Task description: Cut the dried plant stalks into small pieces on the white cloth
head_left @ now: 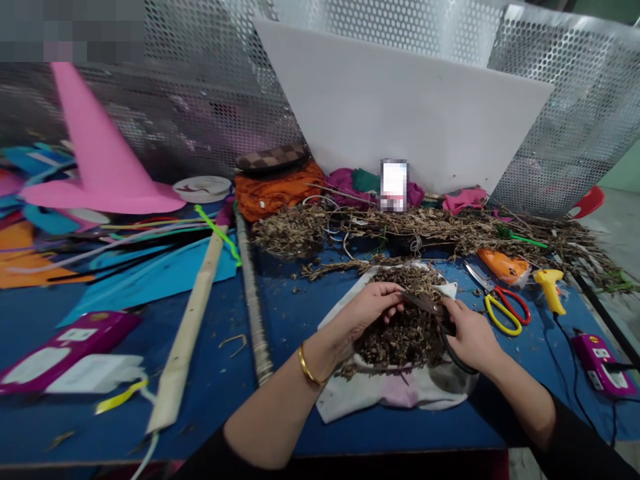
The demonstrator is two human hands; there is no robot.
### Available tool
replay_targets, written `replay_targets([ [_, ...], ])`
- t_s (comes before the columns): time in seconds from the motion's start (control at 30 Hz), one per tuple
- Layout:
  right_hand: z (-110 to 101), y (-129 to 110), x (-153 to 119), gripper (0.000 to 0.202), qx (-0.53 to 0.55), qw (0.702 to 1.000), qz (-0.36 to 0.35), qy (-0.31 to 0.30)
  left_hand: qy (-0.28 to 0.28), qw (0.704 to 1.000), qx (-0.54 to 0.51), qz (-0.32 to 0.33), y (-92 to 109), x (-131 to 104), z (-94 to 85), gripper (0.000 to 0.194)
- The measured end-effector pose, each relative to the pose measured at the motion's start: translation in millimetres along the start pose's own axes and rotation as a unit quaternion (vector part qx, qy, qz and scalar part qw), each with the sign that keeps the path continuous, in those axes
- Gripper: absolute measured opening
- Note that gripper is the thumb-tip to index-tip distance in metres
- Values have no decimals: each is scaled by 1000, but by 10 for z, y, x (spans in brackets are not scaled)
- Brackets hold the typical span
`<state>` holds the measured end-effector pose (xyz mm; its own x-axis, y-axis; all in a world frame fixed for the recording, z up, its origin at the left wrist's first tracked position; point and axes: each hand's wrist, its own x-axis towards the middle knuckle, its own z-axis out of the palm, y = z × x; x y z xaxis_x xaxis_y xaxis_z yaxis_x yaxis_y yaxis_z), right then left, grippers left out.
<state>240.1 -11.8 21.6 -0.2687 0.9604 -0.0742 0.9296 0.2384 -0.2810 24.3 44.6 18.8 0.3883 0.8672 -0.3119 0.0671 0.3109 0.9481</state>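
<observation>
A pair of dark-handled scissors point(423, 303) is in my right hand point(471, 333), my fingers round its loops and its blades pointing left. My left hand point(373, 308), with a gold bangle on the wrist, pinches its fingertips together right by the blade tips. What lies between those fingertips is too small to make out. Beneath both hands, a heap of crumbled dried plant bits point(395, 343) rests on a whitish cloth point(345, 403) with a pink patch.
Dried stalks point(425, 230) lie across the back, before a white board point(400, 100). To the right are red-and-yellow scissors point(507, 312), a yellow glue gun point(550, 287) and a purple power strip point(603, 367). Leftward lie a wooden strip point(187, 333) and a pink cone hat point(103, 153).
</observation>
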Motion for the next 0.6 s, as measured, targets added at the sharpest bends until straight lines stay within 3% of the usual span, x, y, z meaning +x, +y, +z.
replay_targets([
  [0.13, -24, -26, -7, 43, 3, 1000, 0, -4, 11, 1000, -15, 1, -15, 8, 25, 22],
  [0.43, -15, -17, -21, 44, 1, 999, -27, -19, -41, 998, 45, -7, -11, -29, 124, 18],
  [0.6, -24, -9, -32, 40, 20, 999, -35, -25, -55, 998, 32, -4, -5, -28, 85, 27],
])
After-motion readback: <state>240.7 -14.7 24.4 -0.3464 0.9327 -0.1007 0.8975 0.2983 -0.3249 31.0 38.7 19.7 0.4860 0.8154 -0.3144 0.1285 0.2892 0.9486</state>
